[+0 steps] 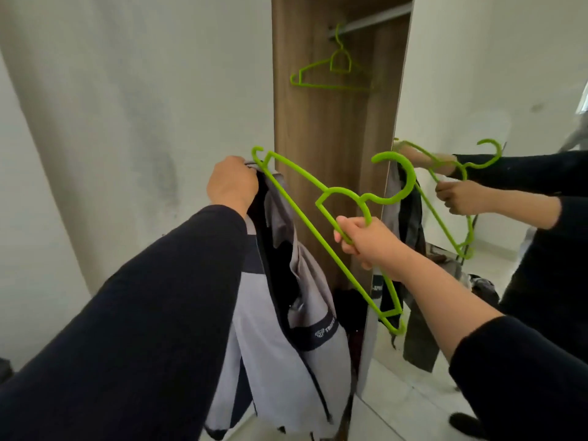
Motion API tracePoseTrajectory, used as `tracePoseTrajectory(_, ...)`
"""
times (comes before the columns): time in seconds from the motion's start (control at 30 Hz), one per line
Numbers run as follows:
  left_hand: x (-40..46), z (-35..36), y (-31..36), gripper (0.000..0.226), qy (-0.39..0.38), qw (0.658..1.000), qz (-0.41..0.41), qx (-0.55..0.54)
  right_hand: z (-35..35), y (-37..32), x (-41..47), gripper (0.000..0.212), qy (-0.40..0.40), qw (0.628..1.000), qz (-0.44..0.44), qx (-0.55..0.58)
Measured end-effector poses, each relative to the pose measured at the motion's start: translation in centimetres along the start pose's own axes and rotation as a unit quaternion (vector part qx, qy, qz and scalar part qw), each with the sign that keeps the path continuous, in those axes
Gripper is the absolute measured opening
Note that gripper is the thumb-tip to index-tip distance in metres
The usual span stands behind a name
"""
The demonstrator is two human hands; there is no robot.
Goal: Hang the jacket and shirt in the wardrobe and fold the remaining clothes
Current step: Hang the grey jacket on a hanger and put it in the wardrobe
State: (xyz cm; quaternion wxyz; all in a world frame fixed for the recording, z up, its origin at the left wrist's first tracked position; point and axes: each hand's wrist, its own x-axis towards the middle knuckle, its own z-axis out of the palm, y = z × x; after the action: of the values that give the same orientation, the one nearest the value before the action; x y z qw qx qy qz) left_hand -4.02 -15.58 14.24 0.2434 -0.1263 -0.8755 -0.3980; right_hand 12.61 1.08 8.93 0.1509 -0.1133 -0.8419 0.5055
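- Jacket (280,361), grey with dark navy trim, hangs in the lower centre of the frame, held up by its top edge.
- Left hand (232,183), centre of the frame, fingers curled round the jacket's collar area; dark sleeve runs down to the lower left.
- Right hand (362,241), right of centre, fingers wrapped round the neck section of a green hanger (318,214).
- Green hanger is tilted, one end beside the left hand and touching or just over the jacket's top, the other end pointing to the lower right; its hook curls up toward the right.
- Cannot tell whether the hanger arm is inside the jacket yet.
- Wardrobe (318,128), wood-grain, stands open in the upper centre, with a rail (378,19) across the top.
- Second green hanger (334,71) hangs from the rail, bare.
- Mirror (496,90) fills the right side of the frame, reflecting hands, hanger and jacket.
- Dark clothes lie at the wardrobe's foot, low centre; details unclear.
- White wall (127,90) fills the left.
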Motion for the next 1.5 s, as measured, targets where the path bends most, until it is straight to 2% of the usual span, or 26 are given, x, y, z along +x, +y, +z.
tracePoseTrajectory(0.13,1.3,-0.4,0.3,0.019,0.014,0.999,0.014,-0.025,-0.7,1.9,-1.2,0.040,-0.062,0.996,0.045,-0.051)
tracePoseTrajectory(0.23,1.4,0.1,1.2,0.018,0.000,0.998,0.058,-0.008,-0.1,3.0,-1.6,0.040,-0.090,0.990,0.071,-0.085)
tracePoseTrajectory(0.33,-0.3,1.3,3.1,0.019,-0.021,0.991,0.123,0.045,1.5,2.8,-0.3,0.035,-0.053,0.995,0.078,-0.037)
tracePoseTrajectory(0.43,-2.5,2.2,4.7,0.019,-0.042,0.978,0.190,0.070,3.4,1.7,1.3,0.013,0.003,0.995,0.099,0.029)
tracePoseTrajectory(0.53,-4.2,2.4,5.7,0.018,-0.057,0.970,0.229,0.060,4.2,0.9,2.4,0.039,0.018,0.986,0.132,0.101)
tracePoseTrajectory(0.57,-4.6,2.2,5.9,0.017,-0.060,0.969,0.233,0.050,4.2,0.6,2.7,0.039,0.021,0.984,0.132,0.115)
tracePoseTrajectory(0.63,-4.8,1.5,5.7,0.018,-0.059,0.969,0.241,0.020,3.9,0.1,3.2,0.026,0.047,0.988,0.107,0.100)
tracePoseTrajectory(0.73,-3.9,0.3,3.2,0.027,-0.095,0.961,0.257,0.025,2.9,-0.8,4.1,0.038,0.078,0.995,0.050,-0.025)
tracePoseTrajectory(0.8,-3.3,-0.5,1.2,0.041,-0.142,0.954,0.253,0.077,2.4,-1.5,4.1,0.041,0.074,0.993,0.001,-0.092)
tracePoseTrajectory(0.87,-3.0,-0.9,-0.1,0.053,-0.151,0.939,0.252,0.177,2.3,-2.3,3.8,0.042,0.050,0.986,-0.055,-0.148)
tracePoseTrajectory(0.97,-3.3,-1.1,-0.9,0.042,-0.173,0.925,0.256,0.219,2.2,-2.9,3.1,0.043,0.021,0.975,-0.098,-0.200)
tracePoseTrajectory(1.07,-4.1,-0.8,-1.2,0.023,-0.225,0.929,0.249,0.155,1.5,-2.4,2.4,0.040,0.017,0.975,-0.092,-0.200)
tracePoseTrajectory(1.13,-5.0,-0.4,-1.0,0.027,-0.230,0.944,0.224,0.083,1.1,-2.1,1.8,0.035,-0.020,0.990,-0.042,-0.131)
tracePoseTrajectory(1.2,-5.3,0.1,-0.6,0.041,-0.195,0.956,0.216,0.050,0.1,-1.8,1.3,0.032,-0.115,0.991,0.064,-0.028)
tracePoseTrajectory(1.23,-5.3,0.2,-0.4,0.045,-0.184,0.960,0.206,0.036,-0.6,-1.6,1.2,0.038,-0.168,0.981,0.100,0.017)
tracePoseTrajectory(1.33,-5.0,0.3,-0.4,0.043,-0.195,0.968,0.154,-0.041,-2.6,-1.0,0.8,0.056,-0.263,0.948,0.127,0.124)
tracePoseTrajectory(1.4,-5.0,0.3,0.2,0.036,-0.199,0.967,0.139,-0.079,-3.1,-1.1,0.2,0.051,-0.250,0.952,0.136,0.114)
tracePoseTrajectory(1.5,-5.6,0.6,1.8,0.046,-0.196,0.964,0.153,-0.090,-3.0,-2.0,-0.8,0.023,-0.171,0.978,0.118,0.015)
